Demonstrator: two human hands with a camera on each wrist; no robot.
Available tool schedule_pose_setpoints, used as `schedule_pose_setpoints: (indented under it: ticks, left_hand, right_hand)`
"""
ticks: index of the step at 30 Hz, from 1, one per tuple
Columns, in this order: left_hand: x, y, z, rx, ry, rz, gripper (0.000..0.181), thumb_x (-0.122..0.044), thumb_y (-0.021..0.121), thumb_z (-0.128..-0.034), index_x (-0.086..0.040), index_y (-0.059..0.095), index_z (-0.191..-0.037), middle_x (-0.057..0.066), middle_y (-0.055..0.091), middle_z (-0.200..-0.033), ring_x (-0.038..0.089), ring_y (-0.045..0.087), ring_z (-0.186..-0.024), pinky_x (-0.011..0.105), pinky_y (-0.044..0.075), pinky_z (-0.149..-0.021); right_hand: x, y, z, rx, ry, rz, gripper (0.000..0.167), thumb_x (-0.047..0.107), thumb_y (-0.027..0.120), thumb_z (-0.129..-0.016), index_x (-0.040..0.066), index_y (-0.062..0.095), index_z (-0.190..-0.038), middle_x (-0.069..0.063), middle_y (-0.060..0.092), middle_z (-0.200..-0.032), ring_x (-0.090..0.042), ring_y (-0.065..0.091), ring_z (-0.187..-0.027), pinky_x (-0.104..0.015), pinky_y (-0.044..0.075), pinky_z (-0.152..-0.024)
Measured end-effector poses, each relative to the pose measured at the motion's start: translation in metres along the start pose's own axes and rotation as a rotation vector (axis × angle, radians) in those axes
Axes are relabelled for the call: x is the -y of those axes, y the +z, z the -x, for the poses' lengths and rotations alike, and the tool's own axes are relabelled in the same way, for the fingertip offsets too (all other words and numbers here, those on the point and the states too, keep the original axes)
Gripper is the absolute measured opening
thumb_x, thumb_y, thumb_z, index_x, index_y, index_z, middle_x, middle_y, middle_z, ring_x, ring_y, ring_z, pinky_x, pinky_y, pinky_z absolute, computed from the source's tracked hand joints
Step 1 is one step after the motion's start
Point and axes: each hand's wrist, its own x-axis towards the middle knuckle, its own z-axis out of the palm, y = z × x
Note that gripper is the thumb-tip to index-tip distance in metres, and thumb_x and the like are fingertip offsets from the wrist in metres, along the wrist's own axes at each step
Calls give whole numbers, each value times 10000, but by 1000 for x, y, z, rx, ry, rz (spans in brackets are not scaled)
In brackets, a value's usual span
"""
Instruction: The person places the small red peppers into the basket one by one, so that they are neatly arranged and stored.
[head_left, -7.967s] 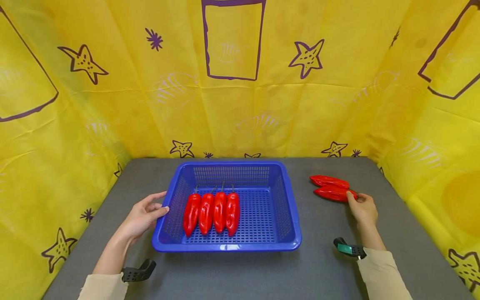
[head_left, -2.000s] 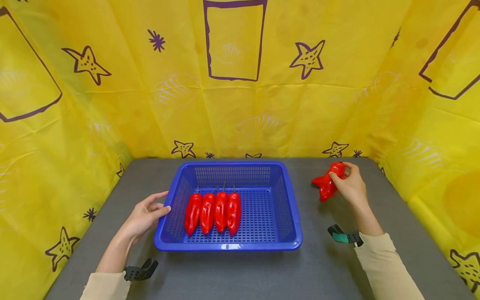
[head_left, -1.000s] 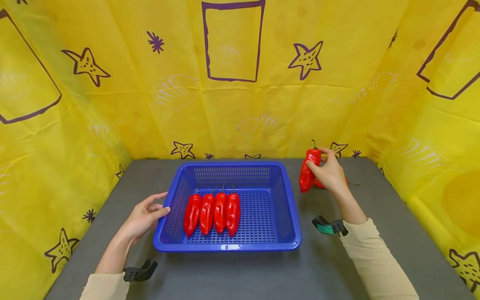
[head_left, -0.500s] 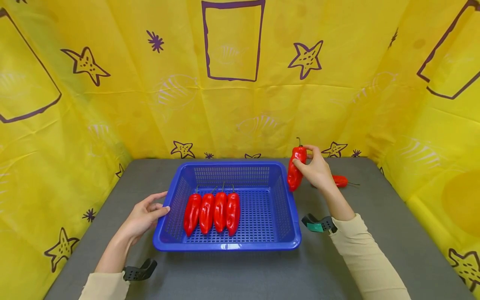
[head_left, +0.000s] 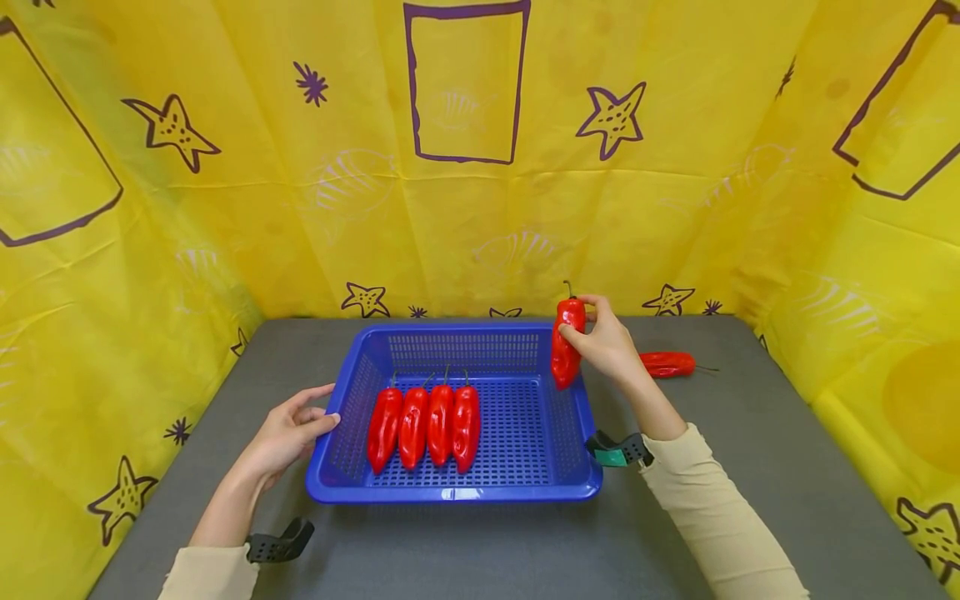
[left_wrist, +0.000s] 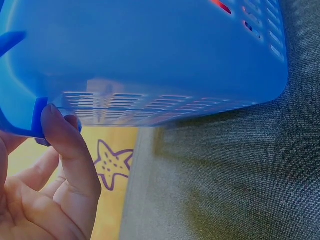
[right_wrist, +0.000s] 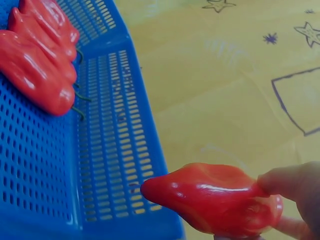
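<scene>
My right hand (head_left: 607, 343) pinches a red chili pepper (head_left: 567, 350) between thumb and fingers. It hangs stem up, tip down, over the right wall of the blue plastic basket (head_left: 450, 494). In the right wrist view the held chili pepper (right_wrist: 205, 192) points its tip at the basket wall. My left hand (head_left: 281, 435) grips the basket's left rim; the left wrist view shows its thumb (left_wrist: 65, 135) on that rim. Several red chili peppers (head_left: 413, 427) lie side by side in the basket's left half, stems towards the back.
Another red chili pepper (head_left: 666, 364) lies on the grey table (head_left: 465, 554), right of the basket and partly behind my right hand. A yellow patterned cloth (head_left: 465, 225) closes off the back and both sides.
My right hand has lifted one of two chili peppers off the table, turned it upright and carried it left to the basket's right wall. The left hand keeps its place on the rim.
</scene>
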Motion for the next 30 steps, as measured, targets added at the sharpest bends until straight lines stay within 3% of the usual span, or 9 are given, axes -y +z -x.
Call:
schedule_pose_setpoints:
  ticks: [8, 20, 24, 30]
  left_hand:
    - [0, -1, 0, -6, -10, -5, 657, -279, 626, -875, -120, 301, -1424, 161, 597, -1019, 224, 637, -814, 374, 549, -730]
    - [1, -1, 0, -3, -7, 3, 661, -281, 626, -875, -122, 297, -1426, 167, 593, -1022, 228, 638, -821, 381, 549, -737]
    - [1, -1, 0, -2, -5, 4, 667, -284, 626, -874, -122, 292, -1428, 169, 594, -1027, 229, 642, -829, 387, 549, -741]
    - [1, -1, -1, -1, -8, 5, 671, -285, 628, -873, -128, 288, -1430, 161, 601, -1017, 228, 642, -829, 380, 549, -740]
  right_hand:
    - [5, 13, 1, 37, -23, -11, 610, 237, 601, -867, 70, 299, -1370, -215, 491, -1287, -350, 579, -1007, -425, 533, -774]
    - [8, 32, 1, 108, -58, 66, 625, 264, 608, -852, 68, 323, -1372, -202, 512, -1261, -336, 561, -1042, -412, 510, -767]
    - [10, 39, 2, 137, -50, 82, 634, 271, 618, -846, 66, 341, -1378, -199, 532, -1239, -320, 581, -1003, -368, 522, -717]
    - [11, 50, 4, 223, -51, 8, 630, 212, 638, -835, 22, 342, -1358, -219, 528, -1205, -315, 599, -952, -306, 540, -584]
